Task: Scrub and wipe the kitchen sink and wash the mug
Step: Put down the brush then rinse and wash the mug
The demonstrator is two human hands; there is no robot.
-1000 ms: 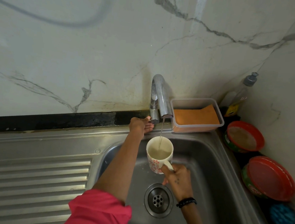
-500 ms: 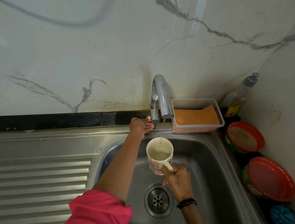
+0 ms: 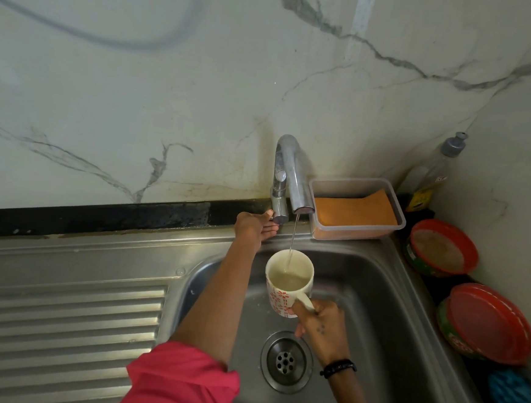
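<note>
Fingers of the right hand (image 3: pixel 322 328) are curled around the handle of the white ceramic mug with red flower pattern (image 3: pixel 288 281), and they grip it firmly from the near side. The mug hangs upright over the stainless steel sink basin (image 3: pixel 386 306), directly below the spout of the curved chrome tap (image 3: pixel 291 178), and a thin stream of water falls into it. It is already about half full of cloudy water.

The left hand (image 3: pixel 254 227) reaches to the base of the tap; its fingers look rather straight and the thumb touches the tap's lever, but I cannot tell if they really grasp it.

I judge the mug to be stiff, fragile and now heavier because of the water. Its glazed wall is probably slippery when wet, so the handle is the safest place to hold; for scrubbing inside, a second hand around the body would help. A knock against the steel basin or the tap could chip it.

Just beside the tap stands a clear plastic box with an orange sponge cloth (image 3: pixel 355 210).
</note>
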